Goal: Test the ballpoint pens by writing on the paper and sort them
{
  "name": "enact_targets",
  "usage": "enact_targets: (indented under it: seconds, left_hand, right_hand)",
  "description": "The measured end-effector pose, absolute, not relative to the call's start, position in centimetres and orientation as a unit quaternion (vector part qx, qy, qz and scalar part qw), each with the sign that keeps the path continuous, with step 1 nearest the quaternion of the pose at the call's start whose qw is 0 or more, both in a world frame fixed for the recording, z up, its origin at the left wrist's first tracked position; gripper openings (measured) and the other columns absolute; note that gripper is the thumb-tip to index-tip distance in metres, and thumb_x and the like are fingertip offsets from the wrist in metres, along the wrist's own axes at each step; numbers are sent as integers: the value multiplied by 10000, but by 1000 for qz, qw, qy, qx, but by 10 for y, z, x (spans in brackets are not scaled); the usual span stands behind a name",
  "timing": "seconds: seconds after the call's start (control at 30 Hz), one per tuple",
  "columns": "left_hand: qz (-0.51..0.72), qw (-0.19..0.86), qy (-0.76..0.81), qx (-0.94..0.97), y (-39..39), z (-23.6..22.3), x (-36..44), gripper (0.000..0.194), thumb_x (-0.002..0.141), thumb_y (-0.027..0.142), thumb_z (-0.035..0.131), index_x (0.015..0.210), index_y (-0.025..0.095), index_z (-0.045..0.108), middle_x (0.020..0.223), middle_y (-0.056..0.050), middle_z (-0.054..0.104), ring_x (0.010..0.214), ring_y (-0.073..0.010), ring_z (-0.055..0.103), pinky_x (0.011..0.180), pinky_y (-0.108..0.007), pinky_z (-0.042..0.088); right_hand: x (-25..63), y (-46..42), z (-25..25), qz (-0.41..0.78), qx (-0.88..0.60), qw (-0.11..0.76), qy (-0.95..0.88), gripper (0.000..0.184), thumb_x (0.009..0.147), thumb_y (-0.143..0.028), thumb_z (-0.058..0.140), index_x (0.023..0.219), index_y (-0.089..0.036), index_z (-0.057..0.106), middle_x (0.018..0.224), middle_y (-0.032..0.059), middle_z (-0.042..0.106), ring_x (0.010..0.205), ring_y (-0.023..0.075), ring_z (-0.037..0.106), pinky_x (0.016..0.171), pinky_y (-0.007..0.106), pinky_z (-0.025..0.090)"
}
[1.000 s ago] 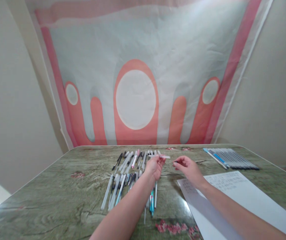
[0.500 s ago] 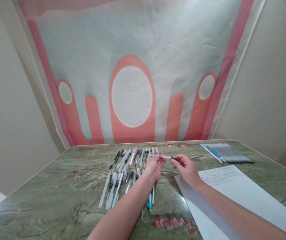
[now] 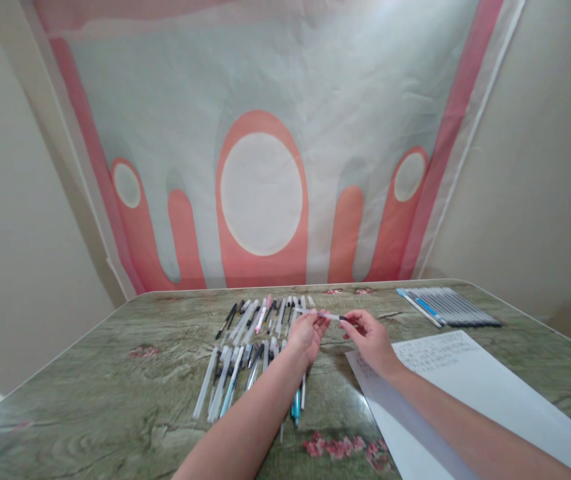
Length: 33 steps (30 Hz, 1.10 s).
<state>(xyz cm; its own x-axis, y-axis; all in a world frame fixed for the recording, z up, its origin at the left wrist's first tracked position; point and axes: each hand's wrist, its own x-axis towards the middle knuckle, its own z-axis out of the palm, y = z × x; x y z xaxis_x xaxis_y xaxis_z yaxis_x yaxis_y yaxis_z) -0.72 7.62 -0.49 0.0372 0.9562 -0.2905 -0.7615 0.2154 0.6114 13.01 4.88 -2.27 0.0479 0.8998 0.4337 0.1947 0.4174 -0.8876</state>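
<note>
A slim clear pen (image 3: 332, 316) with a dark end is held level above the table, spanning both hands. My left hand (image 3: 309, 335) is closed round its left part, palm partly turned up. At the dark right end, my right hand (image 3: 369, 339) pinches it between thumb and fingers. Beneath and left of my left hand lie two rows of pens: a far row with a pink pen (image 3: 262, 315) and a near row with a white-and-blue pen (image 3: 232, 381). My left forearm hides part of the near row, where a teal pen (image 3: 296, 407) shows beyond it.
A sheet of paper with handwriting (image 3: 470, 393) lies under my right forearm. At the far right, several clear pens (image 3: 450, 307) sit side by side in a neat row. Behind the wood-patterned table (image 3: 95, 393) hangs a pink and grey printed sheet (image 3: 260, 193).
The view has shifted slightly. Both hands stay on the pen in nearly the same pose; the right fingers have moved only a little at its dark end.
</note>
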Motion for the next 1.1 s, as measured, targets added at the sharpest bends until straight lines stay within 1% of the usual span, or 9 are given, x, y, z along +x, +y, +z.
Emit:
enact_targets:
  seconds: [0.53,0.8,0.93,1.1]
  left_hand:
    - [615,693,325,190,74,-4,-6,143,829,72,461,695,110,491,694,-70,603,627,-98,597,667,-233,520]
    - [620,678,331,214,73,-3,-6,129,836,82,453,714,118,475,700,-54,593,632,-89,590,691,-235,506]
    - [623,675,329,218,72,-3,-6,122,838,91,456,721,122,470,710,-52,593,639,-88,589,698,-240,501]
    - [626,670,323,234,72,-4,-6,120,842,105,456,724,127,458,718,-50,591,644,-88,588,708,-246,493]
  right_hand:
    - [132,48,-23,268,-455,549,-647,250,780,-403,539,873,-172,555,780,52,637,625,163,604,559,285,505]
    - [134,47,-22,207,-465,538,-672,214,793,-375,526,848,-177,585,773,48,630,651,162,598,579,281,503]
    - [134,46,-22,184,-463,543,-677,220,801,-364,518,894,-178,591,809,57,635,708,174,606,607,286,506]
    - [134,45,-20,168,-451,538,-692,223,814,-357,501,898,-185,615,802,56,634,710,171,605,611,287,506]
